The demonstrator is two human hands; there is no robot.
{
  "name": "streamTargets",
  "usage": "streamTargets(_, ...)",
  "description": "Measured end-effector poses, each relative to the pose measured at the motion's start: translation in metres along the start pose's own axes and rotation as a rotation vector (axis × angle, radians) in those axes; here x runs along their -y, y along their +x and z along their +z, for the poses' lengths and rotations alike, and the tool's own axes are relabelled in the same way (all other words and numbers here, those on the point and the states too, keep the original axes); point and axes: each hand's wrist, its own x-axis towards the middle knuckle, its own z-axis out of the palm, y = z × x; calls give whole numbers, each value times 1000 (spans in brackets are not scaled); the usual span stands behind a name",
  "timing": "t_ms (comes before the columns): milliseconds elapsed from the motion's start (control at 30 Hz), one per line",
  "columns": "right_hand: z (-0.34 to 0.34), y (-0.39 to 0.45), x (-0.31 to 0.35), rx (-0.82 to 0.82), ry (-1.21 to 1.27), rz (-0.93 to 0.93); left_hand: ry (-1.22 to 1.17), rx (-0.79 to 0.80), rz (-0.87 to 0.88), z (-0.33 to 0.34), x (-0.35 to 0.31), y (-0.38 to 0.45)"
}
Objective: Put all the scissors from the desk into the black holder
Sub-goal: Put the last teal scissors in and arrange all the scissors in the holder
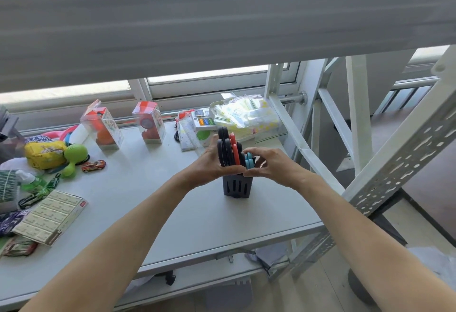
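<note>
The black slotted holder stands upright on the white desk, right of centre. Several scissors stick out of its top: black-handled ones, red-handled ones and blue-handled ones. My left hand wraps the holder's rim and the black handles from the left. My right hand comes in from the right, its fingertips pinching the blue handles. The blades are hidden inside the holder.
Two clear toy boxes and a tray of packets stand at the back. Left side holds a yellow pouch, green toy, toy car and a flat box. A slanted shelf brace runs close on the right.
</note>
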Motion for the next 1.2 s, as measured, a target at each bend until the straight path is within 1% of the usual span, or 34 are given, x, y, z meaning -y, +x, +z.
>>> streamTargets(100,-5,2,-1,47,20,20,11,22,-11,-3,-2,-2)
streamTargets(167,-8,1,-2,93,31,29,-18,70,-7,-7,-2,-4)
streamTargets(300,-4,-3,-7,39,91,13,-122,148,-23,-12,-9,-9)
streamTargets(400,-3,-1,-8,29,101,15,-150,156,-30,-13,-15,-12)
streamTargets(733,-6,7,-5,71,86,69,-173,102,-17,-11,-17,-8)
streamTargets(933,-6,4,-2,89,-1,72,-159,40,-34,-3,-15,-14)
streamTargets(1067,2,0,1,13,-46,56,-58,-20,-24,1,-1,-18)
streamTargets(1200,13,-13,-2,-84,22,36,49,-130,-20,10,7,-24)
